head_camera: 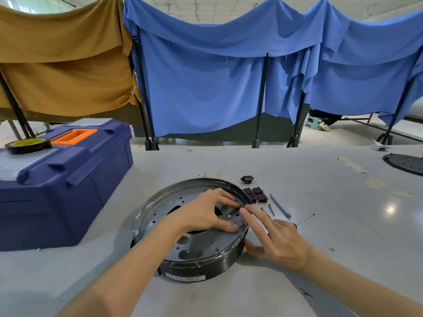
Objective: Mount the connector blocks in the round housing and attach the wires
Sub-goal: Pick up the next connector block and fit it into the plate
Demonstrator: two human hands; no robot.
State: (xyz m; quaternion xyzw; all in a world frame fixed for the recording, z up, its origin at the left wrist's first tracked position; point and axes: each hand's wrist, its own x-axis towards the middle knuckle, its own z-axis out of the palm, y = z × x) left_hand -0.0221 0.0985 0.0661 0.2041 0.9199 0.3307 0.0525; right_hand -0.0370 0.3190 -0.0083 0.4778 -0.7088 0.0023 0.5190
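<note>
Mounting looks barely begun: my left hand (209,210) is spread flat inside the round dark metal housing (160,216), my right hand (278,240) steadies its rim with fingers extended and empty, and the black-and-red connector blocks (256,194) lie unmounted just beside it, no wires visible.

toolbox (61,179) left of housing (190,227), connector blocks (256,194) right

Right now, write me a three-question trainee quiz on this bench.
1. True or false: the connector blocks are already mounted in the round housing.
2. What lies on the blue toolbox lid? A) tape roll B) pliers C) screwdriver
3. Which hand reaches into the housing from above?

Key:
1. False; they lie on the table just right of the housing's rim.
2. A, the tape roll.
3. The left hand; the right hand works from the outer rim.
</note>
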